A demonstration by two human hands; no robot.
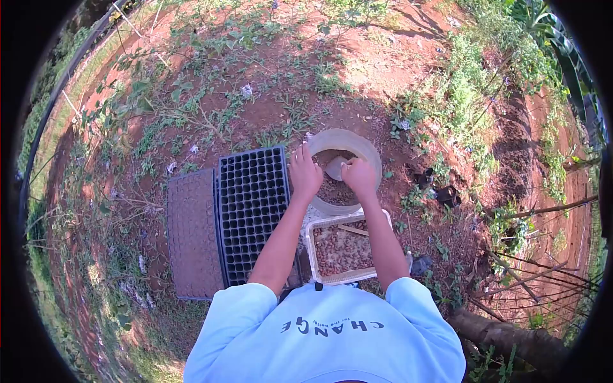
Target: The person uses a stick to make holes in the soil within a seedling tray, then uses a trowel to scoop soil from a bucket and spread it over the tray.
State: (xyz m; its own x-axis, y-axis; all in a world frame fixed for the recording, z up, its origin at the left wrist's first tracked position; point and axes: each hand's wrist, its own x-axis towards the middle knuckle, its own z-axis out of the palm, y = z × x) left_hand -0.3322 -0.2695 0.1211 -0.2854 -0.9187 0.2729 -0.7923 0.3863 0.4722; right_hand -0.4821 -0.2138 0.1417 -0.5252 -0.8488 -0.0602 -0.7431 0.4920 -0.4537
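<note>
A round whitish tub holds brown soil. My left hand rests on the tub's left rim, fingers stretched forward. Inside the tub, my right hand is closed on a pale scoop, whose blade lies over the soil. Below the tub, a rectangular white tray contains small reddish-brown pieces and a light flat stick. To the left is a black cell tray with open cells, and beside it a tray covered with soil.
Reddish ground with weeds surrounds the trays. Small dark pots lie right of the tub. A thick log and thin branches are at the lower right. A dark hose curves along the left.
</note>
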